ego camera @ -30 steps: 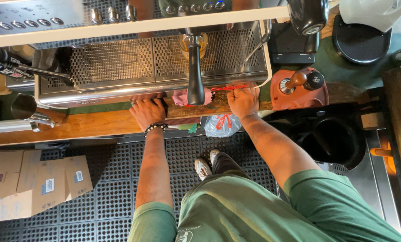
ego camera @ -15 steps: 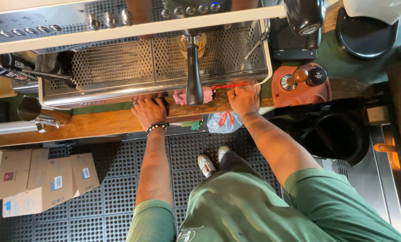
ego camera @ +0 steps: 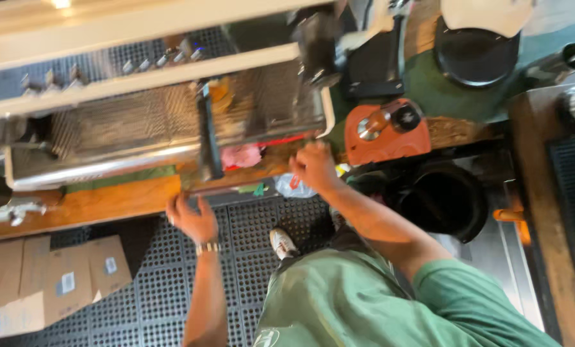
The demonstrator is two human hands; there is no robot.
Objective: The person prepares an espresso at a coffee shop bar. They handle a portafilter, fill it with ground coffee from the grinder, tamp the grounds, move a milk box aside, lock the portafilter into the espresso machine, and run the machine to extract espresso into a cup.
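Two hands apart, left hand (ego camera: pixel 194 218) spread open below wooden counter (ego camera: pixel 117 199), right hand (ego camera: pixel 313 166) curled at its edge

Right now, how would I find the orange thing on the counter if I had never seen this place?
Find the big steel coffee machine along the wooden counter. Just past its end, beyond the person's right hand, lies a flat orange mat. It is the only orange pad there, with a shiny metal tamper standing on it.
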